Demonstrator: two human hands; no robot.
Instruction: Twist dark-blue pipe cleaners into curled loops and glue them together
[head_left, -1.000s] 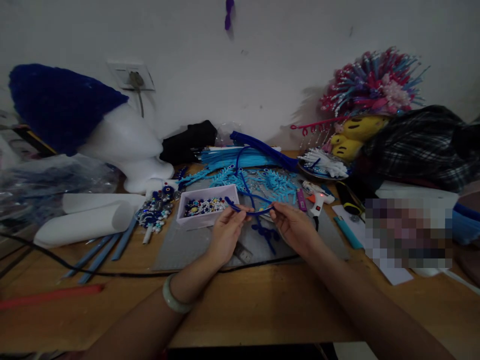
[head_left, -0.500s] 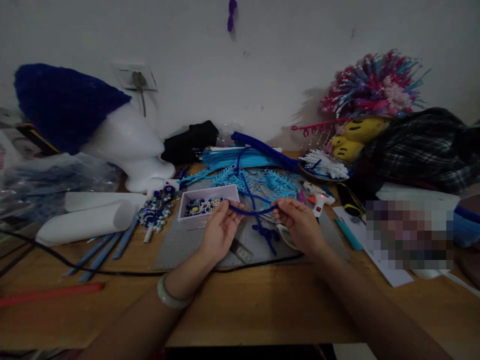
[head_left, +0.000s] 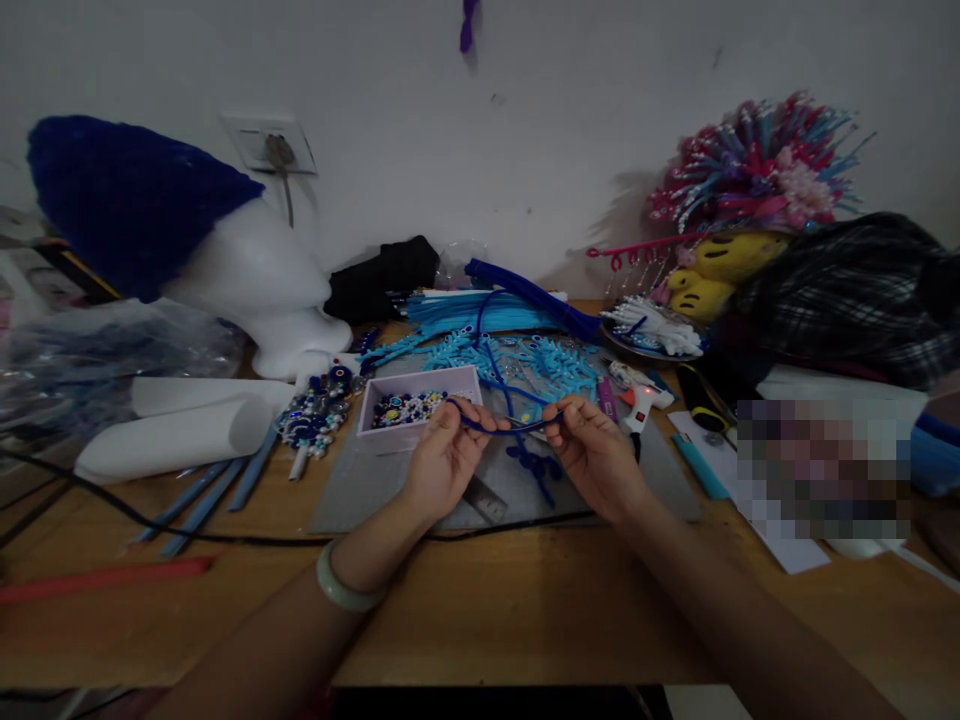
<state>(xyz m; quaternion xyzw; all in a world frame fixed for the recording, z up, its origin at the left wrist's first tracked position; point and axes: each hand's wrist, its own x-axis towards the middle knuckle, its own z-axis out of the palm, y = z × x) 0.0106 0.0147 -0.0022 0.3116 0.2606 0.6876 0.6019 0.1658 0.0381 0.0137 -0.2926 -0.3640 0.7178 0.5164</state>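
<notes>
A dark blue pipe cleaner is stretched between my hands, sagging slightly in a shallow curve. My left hand pinches its left end between thumb and fingers, palm turned up. Its right end is pinched by my right hand. Behind the left hand stands a pale lilac box of mixed beads. On the grey mat below lies another dark blue pipe cleaner piece with small loops. Light blue branched pieces lie farther back on the mat.
A glue gun with a red light lies right of my hands. A black cable crosses the table's front. At left stand a white foam head wearing blue plush and a paper roll. A bundle of blue stems lies behind.
The pipe cleaner between my hands sags a little lower at its middle, and both hands still pinch its ends. The view has shifted slightly.
</notes>
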